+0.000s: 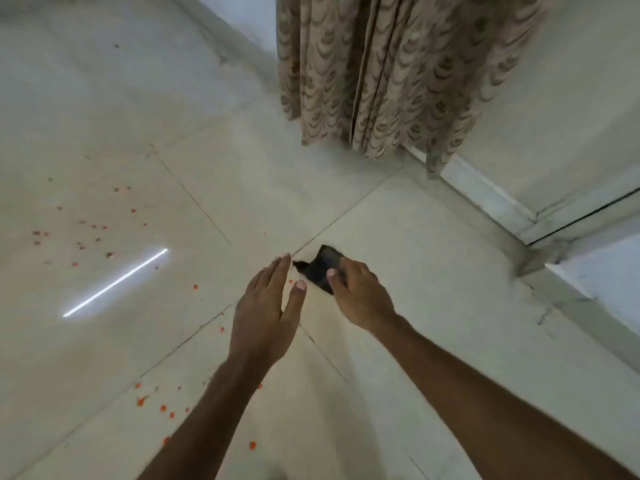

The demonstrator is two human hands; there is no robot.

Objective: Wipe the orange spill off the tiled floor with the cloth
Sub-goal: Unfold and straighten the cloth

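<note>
Two bare forearms are seen reaching up from the bottom edge over the tiled floor (398, 237). A dark cloth (320, 268) is held by the right hand (360, 292), pinched between thumb and fingers just above the tile joint near the middle of the view. Its long axis is angled from lower right to upper left, with a small dark corner pointed left toward the left hand (266, 313). That hand is held flat and empty beside the cloth, fingers extended together, thumb spread. Orange spill (86, 233) is scattered as small drops across the left tiles and near the left forearm. A patterned curtain (398, 74) is hung at the top.
</note>
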